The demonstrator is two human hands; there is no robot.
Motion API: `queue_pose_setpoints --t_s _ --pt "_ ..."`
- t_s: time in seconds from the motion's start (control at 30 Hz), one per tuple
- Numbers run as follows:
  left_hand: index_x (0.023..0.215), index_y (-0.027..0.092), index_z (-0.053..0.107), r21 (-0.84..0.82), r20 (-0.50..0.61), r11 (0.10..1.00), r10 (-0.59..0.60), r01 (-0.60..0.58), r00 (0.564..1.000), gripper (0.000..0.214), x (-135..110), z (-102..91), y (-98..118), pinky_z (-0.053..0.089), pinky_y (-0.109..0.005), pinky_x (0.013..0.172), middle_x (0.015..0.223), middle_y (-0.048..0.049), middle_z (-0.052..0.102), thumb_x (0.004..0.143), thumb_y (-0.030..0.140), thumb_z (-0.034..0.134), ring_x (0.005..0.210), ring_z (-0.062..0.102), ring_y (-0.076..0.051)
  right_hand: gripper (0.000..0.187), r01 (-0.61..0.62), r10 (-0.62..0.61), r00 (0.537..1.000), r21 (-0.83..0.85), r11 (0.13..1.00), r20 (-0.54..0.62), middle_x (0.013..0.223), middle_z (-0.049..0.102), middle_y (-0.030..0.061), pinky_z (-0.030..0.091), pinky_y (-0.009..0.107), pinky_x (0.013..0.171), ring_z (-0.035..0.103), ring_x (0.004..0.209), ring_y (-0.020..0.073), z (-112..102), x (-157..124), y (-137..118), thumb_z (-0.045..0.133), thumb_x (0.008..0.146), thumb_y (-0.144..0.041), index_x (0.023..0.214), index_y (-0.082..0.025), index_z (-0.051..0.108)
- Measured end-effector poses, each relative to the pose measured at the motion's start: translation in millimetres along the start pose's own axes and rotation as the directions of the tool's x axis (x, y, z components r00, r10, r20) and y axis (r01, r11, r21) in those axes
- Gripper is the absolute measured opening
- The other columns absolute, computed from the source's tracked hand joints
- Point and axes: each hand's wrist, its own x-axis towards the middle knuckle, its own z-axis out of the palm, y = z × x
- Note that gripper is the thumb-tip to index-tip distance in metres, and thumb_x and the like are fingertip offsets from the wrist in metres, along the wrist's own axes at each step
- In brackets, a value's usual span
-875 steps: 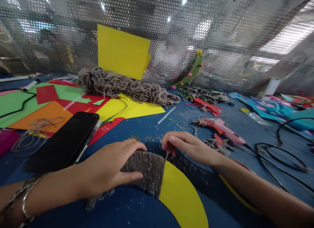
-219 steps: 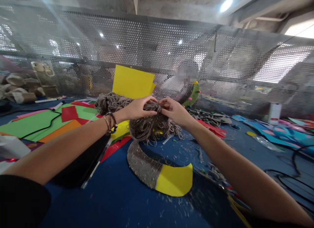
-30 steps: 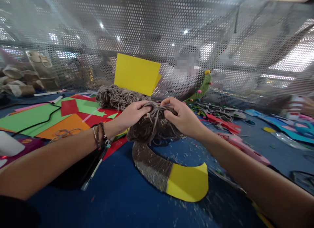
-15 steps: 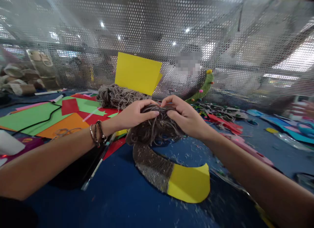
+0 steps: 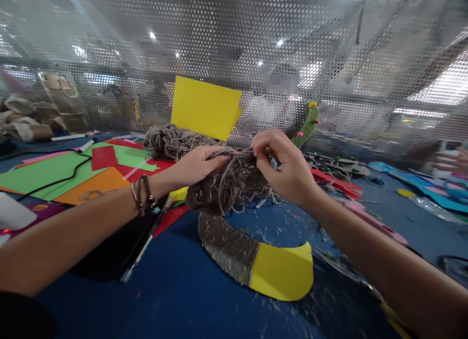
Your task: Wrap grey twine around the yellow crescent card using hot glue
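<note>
So the yarn [image 5: 223, 190] is a greyish brown, kinda taupe. The crescent [image 5: 228, 246] is two-tone: darker grey-brown with fine ribbed lines, then plain bright yellow at one end. Card [image 5: 204, 107] is the same loud yellow. Table [image 5: 164, 300] is deep blue with pale flecks. Papers [image 5: 54, 178] are green, red and orange, the phone [image 5: 113, 258] black, glue gun [image 5: 376, 222] pink. Stalk [image 5: 310, 122] is green with a yellow tip, and the panel [image 5: 219, 37] is grey and dotty all over.

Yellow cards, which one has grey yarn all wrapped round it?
The curved yellow card lying on the blue table: grey yarn covers its left part. The straight-edged yellow card standing behind the yarn pile shows only bare yellow.
</note>
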Motion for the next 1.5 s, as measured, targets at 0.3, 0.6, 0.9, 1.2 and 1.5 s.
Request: queue_pose_setpoints --t_s 0.3,0.6,0.9,1.2,1.5 --pt "0.084 0.013 0.060 -0.051 -0.042 0.998 -0.028 0.026 0.999 0.018 1.3 -0.1 -2.8 0.041 -0.018 0.059 0.071 0.0009 0.058 0.085 0.024 0.045 0.061 0.050 -0.008 0.004 0.092 -0.097 0.995 -0.202 0.975 -0.019 0.081 0.053 0.0044 0.046 0.030 0.064 0.052 0.073 0.0139 1.5 -1.4 -5.2 0.053 0.077 -0.015 0.078 -0.019 0.054" --pt "0.080 0.014 0.056 -0.077 -0.040 0.997 -0.026 0.023 0.999 0.015 0.3 2.4 -5.2 0.040 -0.017 0.059 0.072 0.0018 0.057 0.085 0.023 0.045 0.062 0.050 -0.008 0.012 0.034 -0.040 0.999 -0.229 0.973 -0.019 0.073 0.052 0.0018 0.043 0.027 0.062 0.050 0.066 0.0114 5.9 -3.8 -7.3 0.048 0.076 -0.008 0.071 -0.019 0.051" --pt "0.081 0.014 0.056 -0.083 -0.047 0.996 -0.034 0.030 0.998 0.015 0.7 3.5 -5.8 0.039 -0.018 0.056 0.068 0.0026 0.054 0.085 0.023 0.045 0.058 0.047 -0.007 0.004 0.017 -0.013 1.000 -0.254 0.967 0.017 0.076 0.055 0.0022 0.042 0.026 0.062 0.050 0.064 0.0106 6.1 -4.7 -11.5 0.052 0.077 -0.015 0.076 -0.018 0.054" --pt "0.084 0.014 0.059 -0.075 -0.064 0.997 -0.041 0.036 0.997 0.016 0.8 2.1 -9.8 0.042 -0.019 0.065 0.076 0.0008 0.059 0.085 0.023 0.046 0.068 0.052 -0.009 0.014 -0.024 0.033 0.999 -0.189 0.982 0.041 0.069 0.052 0.0006 0.041 0.026 0.060 0.048 0.061 0.0096 2.2 -1.0 -14.5 0.048 0.079 -0.011 0.067 -0.019 0.049" --pt "0.082 0.015 0.060 -0.077 -0.079 0.995 -0.066 0.060 0.995 0.016 1.7 1.3 -9.8 0.043 -0.019 0.066 0.073 0.0009 0.060 0.086 0.020 0.045 0.070 0.055 -0.010 0.018 -0.002 0.016 0.997 -0.164 0.986 0.081 0.064 0.048 -0.0013 0.039 0.027 0.059 0.045 0.061 0.0101 -4.6 3.4 -12.7 0.048 0.076 -0.008 0.063 -0.020 0.043"
